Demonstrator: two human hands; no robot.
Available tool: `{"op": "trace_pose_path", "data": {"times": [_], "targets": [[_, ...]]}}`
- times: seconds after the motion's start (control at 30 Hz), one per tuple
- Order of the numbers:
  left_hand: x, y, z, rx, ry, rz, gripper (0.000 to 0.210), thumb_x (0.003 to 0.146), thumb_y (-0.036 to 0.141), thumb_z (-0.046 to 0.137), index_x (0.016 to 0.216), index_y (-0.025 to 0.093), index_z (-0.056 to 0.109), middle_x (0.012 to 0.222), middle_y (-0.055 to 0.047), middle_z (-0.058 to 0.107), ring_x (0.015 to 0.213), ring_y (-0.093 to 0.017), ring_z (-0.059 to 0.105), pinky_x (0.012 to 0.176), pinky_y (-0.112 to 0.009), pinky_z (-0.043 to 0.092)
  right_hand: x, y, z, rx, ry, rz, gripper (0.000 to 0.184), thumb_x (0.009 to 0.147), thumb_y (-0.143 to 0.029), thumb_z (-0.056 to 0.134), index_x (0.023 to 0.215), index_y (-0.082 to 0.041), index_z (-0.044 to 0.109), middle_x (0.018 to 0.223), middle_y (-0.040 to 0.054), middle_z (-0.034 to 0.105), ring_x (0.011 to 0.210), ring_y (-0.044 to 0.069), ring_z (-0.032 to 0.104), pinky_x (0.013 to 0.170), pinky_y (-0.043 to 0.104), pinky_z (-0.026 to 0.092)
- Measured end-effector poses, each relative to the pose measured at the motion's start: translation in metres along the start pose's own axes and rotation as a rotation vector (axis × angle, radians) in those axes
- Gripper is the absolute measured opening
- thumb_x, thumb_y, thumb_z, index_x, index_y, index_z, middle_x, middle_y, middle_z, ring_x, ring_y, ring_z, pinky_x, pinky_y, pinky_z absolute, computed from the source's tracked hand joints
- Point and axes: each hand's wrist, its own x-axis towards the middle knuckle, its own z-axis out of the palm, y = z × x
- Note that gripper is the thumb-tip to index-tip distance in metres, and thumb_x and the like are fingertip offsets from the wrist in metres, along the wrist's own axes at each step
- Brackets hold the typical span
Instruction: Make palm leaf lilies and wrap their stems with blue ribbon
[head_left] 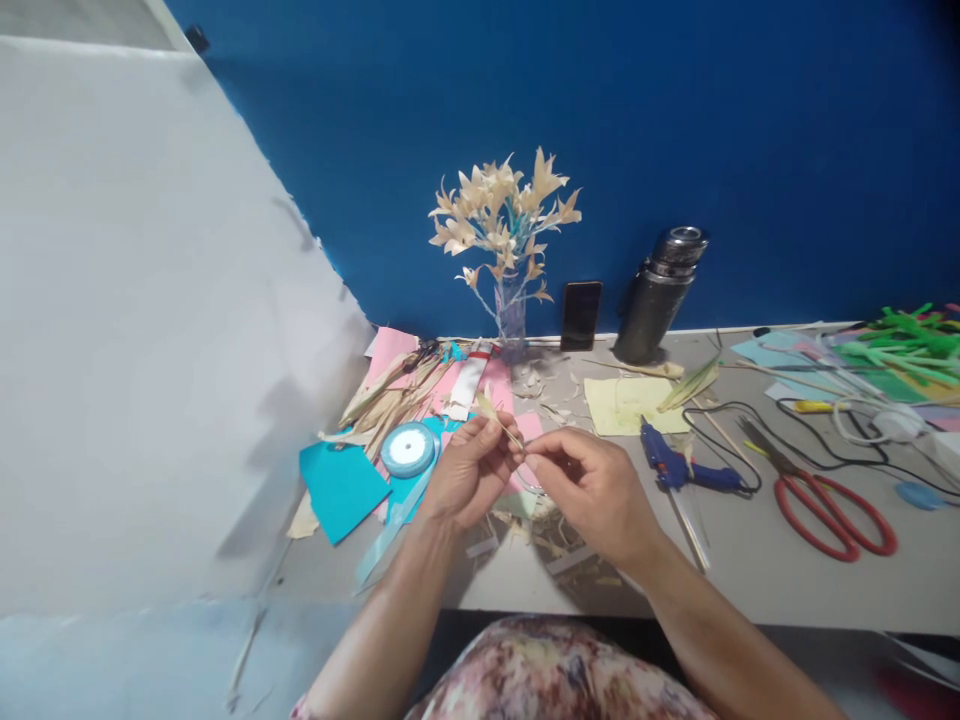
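Note:
A small pale flower of dried corn husk point(487, 406) points up and to the left between my hands, over the middle of the table. My left hand point(474, 468) pinches it between thumb and fingers. At its lower end, the thumb and forefinger of my right hand point(592, 490) are closed together, touching the stem. Husk scraps point(551, 412) lie behind and below the hands. Left of my left hand sits a spool of light blue ribbon point(409, 449), its loose end trailing toward the table's front edge.
Husk flowers point(499, 205) stand in a clear vase point(511, 315) at the back, beside a phone point(581, 315) and a dark flask point(656, 300). Rightward lie a blue glue gun point(686, 462), red-handled scissors point(821, 505) and green pipe cleaners point(907, 345). Dried husks point(397, 400) lie left.

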Motion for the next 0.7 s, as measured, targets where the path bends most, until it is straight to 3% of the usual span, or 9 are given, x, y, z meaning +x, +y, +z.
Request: {"op": "trace_pose_path", "data": {"times": [0.7], "targets": [[-0.0024, -0.003, 0.0061, 0.005, 0.012, 0.03, 0.026, 0.064, 0.025, 0.091, 0.081, 0.011, 0.076, 0.069, -0.003, 0.071, 0.061, -0.01, 0.065, 0.058, -0.02, 0.054, -0.0044, -0.0023, -0.0034, 0.026, 0.011, 0.031, 0.013, 0.085, -0.013, 0.06, 0.082, -0.019, 0.071, 0.075, -0.001, 0.07, 0.064, 0.012, 0.061, 0.06, 0.021, 0.045]]}}
